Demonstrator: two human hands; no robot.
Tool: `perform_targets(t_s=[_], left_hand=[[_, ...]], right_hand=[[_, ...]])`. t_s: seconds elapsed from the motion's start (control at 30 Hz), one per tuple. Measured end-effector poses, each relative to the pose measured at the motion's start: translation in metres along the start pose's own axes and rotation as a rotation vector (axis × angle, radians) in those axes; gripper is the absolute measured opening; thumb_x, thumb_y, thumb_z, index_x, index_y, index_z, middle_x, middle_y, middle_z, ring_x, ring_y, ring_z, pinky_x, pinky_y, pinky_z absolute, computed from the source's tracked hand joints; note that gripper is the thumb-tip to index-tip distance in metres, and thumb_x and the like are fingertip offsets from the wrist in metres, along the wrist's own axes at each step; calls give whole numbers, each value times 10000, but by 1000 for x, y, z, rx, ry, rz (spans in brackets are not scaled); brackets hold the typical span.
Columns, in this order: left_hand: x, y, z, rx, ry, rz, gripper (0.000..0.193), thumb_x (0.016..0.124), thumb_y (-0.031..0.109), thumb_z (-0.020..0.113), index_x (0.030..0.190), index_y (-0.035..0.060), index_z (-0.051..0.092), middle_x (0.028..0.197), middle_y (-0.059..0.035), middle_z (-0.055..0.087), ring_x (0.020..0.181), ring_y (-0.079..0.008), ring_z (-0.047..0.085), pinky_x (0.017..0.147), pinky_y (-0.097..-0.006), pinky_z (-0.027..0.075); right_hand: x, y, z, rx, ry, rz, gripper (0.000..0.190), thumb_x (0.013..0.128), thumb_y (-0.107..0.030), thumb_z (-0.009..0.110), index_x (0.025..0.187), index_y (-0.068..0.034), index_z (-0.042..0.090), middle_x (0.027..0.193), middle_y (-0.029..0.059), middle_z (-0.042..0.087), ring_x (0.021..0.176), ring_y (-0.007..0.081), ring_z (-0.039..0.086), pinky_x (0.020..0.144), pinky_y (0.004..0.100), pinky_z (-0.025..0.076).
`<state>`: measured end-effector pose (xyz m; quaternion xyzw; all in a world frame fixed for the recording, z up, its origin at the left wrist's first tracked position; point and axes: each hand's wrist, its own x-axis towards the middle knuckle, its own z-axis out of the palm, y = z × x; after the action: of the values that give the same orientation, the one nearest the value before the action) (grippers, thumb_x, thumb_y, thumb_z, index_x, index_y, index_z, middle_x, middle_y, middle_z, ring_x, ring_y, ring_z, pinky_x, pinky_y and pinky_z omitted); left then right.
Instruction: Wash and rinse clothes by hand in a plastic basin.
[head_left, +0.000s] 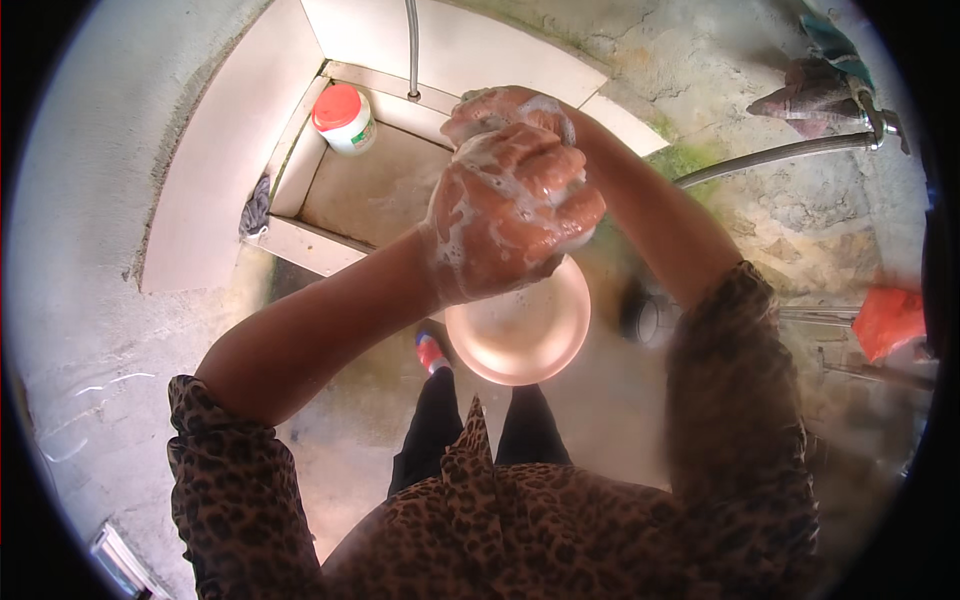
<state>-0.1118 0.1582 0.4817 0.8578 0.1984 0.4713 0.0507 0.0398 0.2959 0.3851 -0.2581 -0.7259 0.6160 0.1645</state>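
Observation:
Both hands are wet and covered with white soap suds, held together above a round, pale metallic-looking basin (517, 330). My left hand (510, 214) is nearer to me, its fingers curled, with its back towards the camera. Behind it and touching it, my right hand (517, 109) is partly covered, with foam along the hand near the wrist. Whether anything lies between the hands or inside the curled fingers cannot be told. Leopard-print sleeves are pushed up to both elbows.
A tiled trough (367, 184) holds a white jar with a red lid (341, 120). A dark cloth (256, 208) lies by its left edge. One braided hose (413, 49) hangs above; another (780, 157) runs from a wall tap at right. A red object (889, 319) is farther right.

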Motion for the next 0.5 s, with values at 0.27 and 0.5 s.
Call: perform_targets(t_s=[0.27,0.5], left_hand=[[-13,7,20,61,-184,92,190,597,142,659,757,115,560,853,-74,561,811,-247,571,713,-382,499],[-29,5,38,119,-421,131,117,626,162,607,705,99,547,772,-71,560,761,-231,582,683,-366,481]], right_hand=[[0,-67,33,87,106,304,268,792,-248,711,859,6,656,799,67,651,706,145,605,676,280,480],[17,-25,43,-514,70,211,179,781,-155,661,846,10,684,705,80,647,617,130,594,598,284,470]])
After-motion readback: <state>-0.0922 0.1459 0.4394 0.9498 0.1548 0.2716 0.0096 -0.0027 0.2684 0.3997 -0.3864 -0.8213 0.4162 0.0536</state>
